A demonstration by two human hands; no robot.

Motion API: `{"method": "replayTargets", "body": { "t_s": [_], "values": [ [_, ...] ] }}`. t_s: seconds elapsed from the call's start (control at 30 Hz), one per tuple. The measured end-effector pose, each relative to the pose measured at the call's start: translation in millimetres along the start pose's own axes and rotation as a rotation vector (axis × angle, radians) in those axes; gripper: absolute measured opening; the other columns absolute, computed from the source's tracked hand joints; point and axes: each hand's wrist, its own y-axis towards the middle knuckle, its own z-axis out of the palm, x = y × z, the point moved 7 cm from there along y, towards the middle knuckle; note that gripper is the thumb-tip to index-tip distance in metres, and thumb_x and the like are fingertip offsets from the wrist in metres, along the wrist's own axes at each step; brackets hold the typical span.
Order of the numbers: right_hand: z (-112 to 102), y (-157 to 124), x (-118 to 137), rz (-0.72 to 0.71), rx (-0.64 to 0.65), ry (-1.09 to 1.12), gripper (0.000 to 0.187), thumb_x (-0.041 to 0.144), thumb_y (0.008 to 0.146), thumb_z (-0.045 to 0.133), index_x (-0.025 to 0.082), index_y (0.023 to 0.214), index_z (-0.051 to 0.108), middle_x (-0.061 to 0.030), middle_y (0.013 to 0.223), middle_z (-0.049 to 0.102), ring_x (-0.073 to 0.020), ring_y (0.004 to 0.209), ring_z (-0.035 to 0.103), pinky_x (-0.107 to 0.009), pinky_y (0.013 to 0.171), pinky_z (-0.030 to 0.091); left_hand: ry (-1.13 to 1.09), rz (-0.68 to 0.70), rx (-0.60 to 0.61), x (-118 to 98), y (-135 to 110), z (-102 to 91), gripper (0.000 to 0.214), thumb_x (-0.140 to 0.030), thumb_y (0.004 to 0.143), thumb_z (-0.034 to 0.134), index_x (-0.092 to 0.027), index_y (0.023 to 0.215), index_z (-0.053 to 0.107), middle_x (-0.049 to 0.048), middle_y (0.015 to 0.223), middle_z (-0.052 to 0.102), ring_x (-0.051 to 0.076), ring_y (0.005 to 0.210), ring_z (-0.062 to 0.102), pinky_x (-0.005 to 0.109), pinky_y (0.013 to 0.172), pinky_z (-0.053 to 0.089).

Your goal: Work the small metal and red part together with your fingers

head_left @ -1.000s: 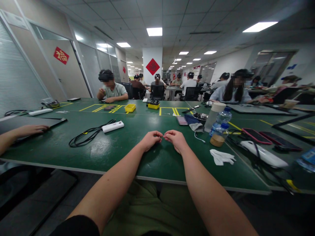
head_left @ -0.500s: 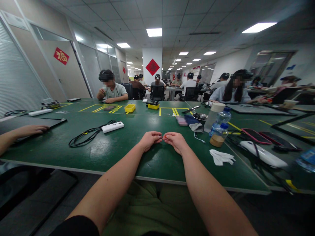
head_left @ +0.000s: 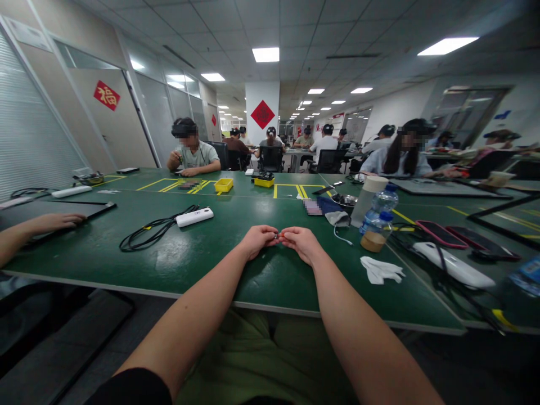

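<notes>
My left hand (head_left: 260, 241) and my right hand (head_left: 298, 243) meet just above the green table (head_left: 211, 259), fingertips almost touching. Between them is a tiny dark, partly shiny piece (head_left: 276, 236), too small to name. The left thumb and fingers are pinched on it. The right fingers are pinched too, against its other side, and whatever they hold is mostly hidden. To the left of my hands lies a white power bank-like block (head_left: 194, 217) with a coiled black cable (head_left: 145, 233).
A white glove-like cloth (head_left: 382, 270), plastic bottles (head_left: 373, 232) and phones (head_left: 441, 233) lie to the right. Yellow trays (head_left: 223, 185) stand farther back. At left, another person's hand (head_left: 59, 222) rests on a dark board. Other people sit across the table.
My fingertips have come slightly closer together, and more of the small shiny piece shows between them. The rest of the scene shifts only slightly with the camera.
</notes>
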Motion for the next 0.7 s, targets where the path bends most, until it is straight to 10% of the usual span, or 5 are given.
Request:
{"method": "replayTargets", "body": {
  "t_s": [0.7],
  "values": [
    [-0.2, 2.8, -5.1, 0.046, 0.022, 0.046, 0.011, 0.005, 0.077, 0.060, 0.010, 0.079, 0.070, -0.0104, 0.073, 0.072, -0.0167, 0.070, 0.070, -0.027, 0.069, 0.059, -0.048, -0.019, 0.037, 0.6, -1.1, 2.7, 0.019, 0.004, 0.077, 0.059, -0.007, 0.091, 0.066, 0.0130, 0.088, 0.073, 0.017, 0.082, 0.072, 0.027, 0.083, 0.056]
  ]
}}
